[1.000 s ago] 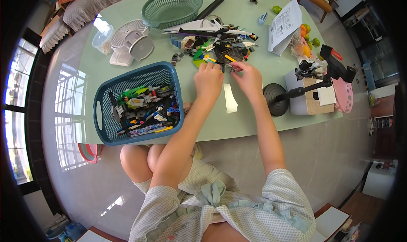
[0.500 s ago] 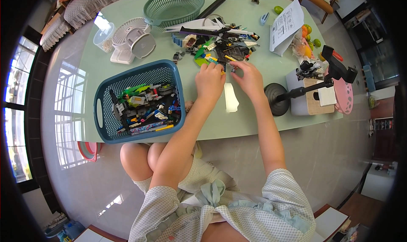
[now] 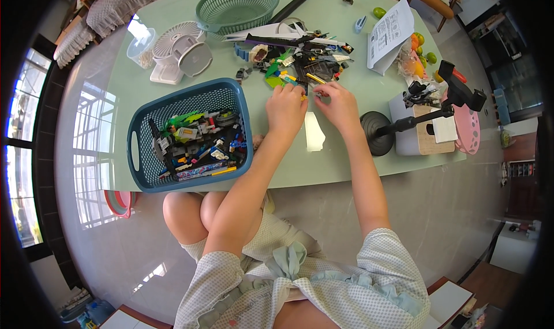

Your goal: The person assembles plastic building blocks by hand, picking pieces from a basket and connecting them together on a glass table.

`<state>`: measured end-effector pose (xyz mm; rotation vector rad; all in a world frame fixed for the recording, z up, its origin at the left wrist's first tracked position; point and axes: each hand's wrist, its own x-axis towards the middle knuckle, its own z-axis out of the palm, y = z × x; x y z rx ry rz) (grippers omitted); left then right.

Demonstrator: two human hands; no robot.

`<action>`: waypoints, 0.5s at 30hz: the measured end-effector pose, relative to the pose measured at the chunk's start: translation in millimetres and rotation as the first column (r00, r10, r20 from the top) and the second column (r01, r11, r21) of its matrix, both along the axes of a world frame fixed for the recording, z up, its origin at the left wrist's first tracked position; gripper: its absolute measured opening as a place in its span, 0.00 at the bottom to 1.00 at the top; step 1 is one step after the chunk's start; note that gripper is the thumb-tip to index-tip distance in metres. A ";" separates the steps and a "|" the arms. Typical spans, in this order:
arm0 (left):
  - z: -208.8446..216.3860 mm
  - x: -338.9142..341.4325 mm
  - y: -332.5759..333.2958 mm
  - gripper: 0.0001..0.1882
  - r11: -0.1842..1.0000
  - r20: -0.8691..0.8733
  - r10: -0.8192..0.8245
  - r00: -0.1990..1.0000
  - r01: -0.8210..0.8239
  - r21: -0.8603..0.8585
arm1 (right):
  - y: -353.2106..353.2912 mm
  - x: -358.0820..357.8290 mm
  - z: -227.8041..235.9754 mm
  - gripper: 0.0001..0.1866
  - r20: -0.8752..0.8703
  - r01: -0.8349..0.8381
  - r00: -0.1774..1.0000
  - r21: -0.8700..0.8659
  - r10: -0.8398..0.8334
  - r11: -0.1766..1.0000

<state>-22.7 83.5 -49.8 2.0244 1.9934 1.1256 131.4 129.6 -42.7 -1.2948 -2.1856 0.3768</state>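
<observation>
Just this side of the brick pile (image 3: 322,67) on the desk (image 3: 332,166), the left hand (image 3: 285,111) pinches a small yellow piece (image 3: 304,98); the right hand (image 3: 337,106) curls beside a grey bit (image 3: 318,95), gripped or not, I can't tell.

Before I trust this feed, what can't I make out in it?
Head view: left hand, its grip hidden by its own knuckles.
Head view: right hand, whatever is at its fingertips too small to identify.
Head view: blue basket, its bottom hidden under toy pieces.
</observation>
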 end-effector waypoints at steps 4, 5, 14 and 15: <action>0.1 1.1 0.0 0.11 1.000 0.007 -0.007 1.000 0.007 0.003 | 3.5 5.4 -1.0 0.08 0.043 -0.026 0.999 -0.019 0.027 0.999; -0.1 1.1 0.1 0.11 1.000 0.010 -0.010 1.000 0.010 0.009 | 4.1 6.9 -1.6 0.08 0.044 -0.027 0.999 -0.019 0.027 0.999; 1.5 0.9 -1.3 0.10 1.000 0.023 -0.015 1.000 0.015 0.004 | -2.0 3.9 12.1 0.08 0.118 0.024 0.993 -0.045 -0.019 0.999; 2.3 1.5 -1.7 0.10 1.000 0.024 -0.016 1.000 0.016 0.004 | -2.1 4.4 12.7 0.08 0.123 0.030 0.992 -0.055 -0.023 0.998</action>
